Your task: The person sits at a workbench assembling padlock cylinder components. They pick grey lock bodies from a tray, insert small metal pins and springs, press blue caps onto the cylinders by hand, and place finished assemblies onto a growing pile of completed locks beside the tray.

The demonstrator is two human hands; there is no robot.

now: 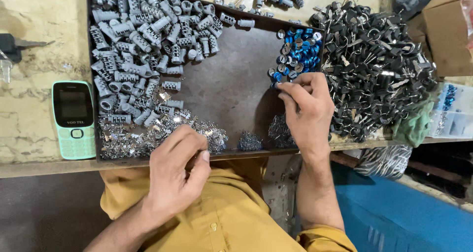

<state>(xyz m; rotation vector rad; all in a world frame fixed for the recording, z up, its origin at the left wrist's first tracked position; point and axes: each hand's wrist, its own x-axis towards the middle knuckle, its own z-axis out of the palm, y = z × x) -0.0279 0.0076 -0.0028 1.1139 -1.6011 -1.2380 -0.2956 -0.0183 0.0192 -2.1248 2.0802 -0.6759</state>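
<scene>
L hand fisted, contents hidden; R hand at blue caps.

The right hand reaches into a shallow dark tray, fingertips touching the pile of blue-capped parts at the tray's far right corner. The left hand is closed near the tray's front edge, beside a heap of small shiny metal pieces (whether it grips one cannot be told). Grey cylinders fill the tray's left side. A mound of black keys lies right of the tray; a green phone lies left.
</scene>
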